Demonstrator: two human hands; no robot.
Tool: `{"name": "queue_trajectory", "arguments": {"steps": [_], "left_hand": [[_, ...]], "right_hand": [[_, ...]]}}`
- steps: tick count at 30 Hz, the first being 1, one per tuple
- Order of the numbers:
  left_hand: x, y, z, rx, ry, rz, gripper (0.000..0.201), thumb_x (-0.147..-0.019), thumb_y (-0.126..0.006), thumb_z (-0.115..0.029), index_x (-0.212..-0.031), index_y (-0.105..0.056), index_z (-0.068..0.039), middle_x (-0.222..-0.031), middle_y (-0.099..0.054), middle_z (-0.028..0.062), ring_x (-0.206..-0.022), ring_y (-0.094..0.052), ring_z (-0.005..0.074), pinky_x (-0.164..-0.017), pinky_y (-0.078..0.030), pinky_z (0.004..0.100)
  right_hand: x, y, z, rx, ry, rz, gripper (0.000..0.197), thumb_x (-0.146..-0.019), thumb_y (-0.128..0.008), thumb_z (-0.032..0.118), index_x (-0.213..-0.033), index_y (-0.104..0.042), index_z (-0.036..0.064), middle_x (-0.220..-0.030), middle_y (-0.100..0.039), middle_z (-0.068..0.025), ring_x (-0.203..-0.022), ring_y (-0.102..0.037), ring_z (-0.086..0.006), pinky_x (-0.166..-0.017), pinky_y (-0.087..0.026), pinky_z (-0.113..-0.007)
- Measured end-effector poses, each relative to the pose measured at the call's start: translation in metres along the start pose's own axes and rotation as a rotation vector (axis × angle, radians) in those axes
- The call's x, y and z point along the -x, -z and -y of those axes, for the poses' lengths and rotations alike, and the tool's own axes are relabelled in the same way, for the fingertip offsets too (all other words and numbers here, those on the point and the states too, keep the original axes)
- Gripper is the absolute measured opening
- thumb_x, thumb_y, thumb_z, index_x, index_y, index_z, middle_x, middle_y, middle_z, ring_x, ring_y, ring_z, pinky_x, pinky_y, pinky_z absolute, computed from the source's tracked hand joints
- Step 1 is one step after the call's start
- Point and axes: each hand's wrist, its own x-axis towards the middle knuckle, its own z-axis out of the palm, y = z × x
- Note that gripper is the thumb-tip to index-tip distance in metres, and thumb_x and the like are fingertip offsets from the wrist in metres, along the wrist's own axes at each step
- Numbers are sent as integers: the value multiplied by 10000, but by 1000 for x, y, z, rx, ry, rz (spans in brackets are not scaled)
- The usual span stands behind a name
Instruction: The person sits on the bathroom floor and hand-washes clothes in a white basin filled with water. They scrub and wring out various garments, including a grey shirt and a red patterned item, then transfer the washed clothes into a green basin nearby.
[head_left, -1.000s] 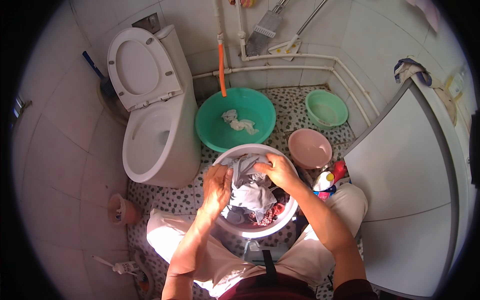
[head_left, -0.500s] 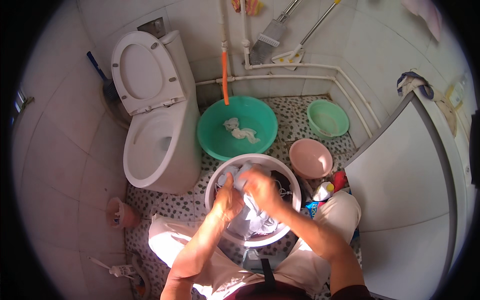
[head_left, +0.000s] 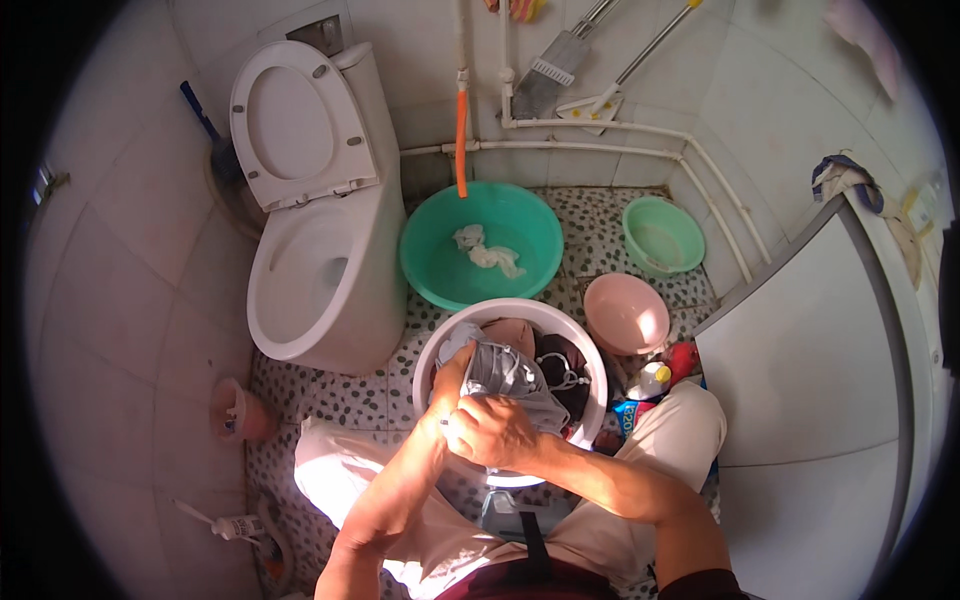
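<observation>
A grey garment (head_left: 512, 372) with white drawstrings lies bunched in a white basin (head_left: 600, 395) between my knees. My left hand (head_left: 452, 385) grips its left side, with the fingers partly hidden by the cloth. Closed into a fist at the near edge of the cloth, my right hand (head_left: 490, 430) crosses in front of my left wrist and holds the garment. Beside the grey cloth, a dark garment (head_left: 572, 362) with a pale cord fills the basin's right side. Something pink (head_left: 512, 333) shows at its far side.
A green basin (head_left: 545, 250) holds water and white cloth, under an orange hose (head_left: 461, 145). The toilet (head_left: 300, 290) stands left. A pink basin (head_left: 625, 315), a light green basin (head_left: 663, 236) and a yellow-capped bottle (head_left: 650, 380) are right, near a grey-white panel (head_left: 810, 400).
My right hand has come down toward me, to the basin's near edge in front of my left wrist. The grey garment is spread wider, and the pink thing now shows. The view has shifted slightly.
</observation>
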Motion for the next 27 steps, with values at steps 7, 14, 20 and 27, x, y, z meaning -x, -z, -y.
{"name": "queue_trajectory", "arguments": {"steps": [7,14,20,27], "left_hand": [[19,-29,3,360,-21,-49,243,-995,-455,-223,-1166,-554,-82,-1021,-653,78,-894,-659,206,-794,-552,348],[21,-20,1,389,-2,51,270,-970,-483,-183,-1178,-566,-33,-1107,-638,101,-967,-645,230,-856,-543,378],[27,-26,0,500,-28,50,277,-994,-453,-257,-1087,-609,-47,-971,-656,85,-830,-632,193,-751,-535,363],[29,-48,-11,376,78,18,210,-961,-526,-140,-1146,-572,-53,-1043,-647,74,-931,-647,196,-822,-540,325]], "right_hand": [[-13,11,-56,-139,-525,-99,206,-808,-671,111,-725,-500,32,-667,-564,-153,-583,-600,-324,-503,-474,-428],[-9,13,-48,-155,-129,-55,148,-825,-651,154,-781,-548,58,-692,-576,-124,-492,-576,-272,-462,-487,-363],[-4,12,-23,-129,-340,-16,110,-834,-634,128,-793,-564,54,-734,-596,-121,-600,-644,-263,-504,-502,-401],[-13,12,-73,97,-705,70,140,-879,-584,140,-812,-539,26,-686,-606,-189,-629,-609,-406,-557,-487,-494]]}}
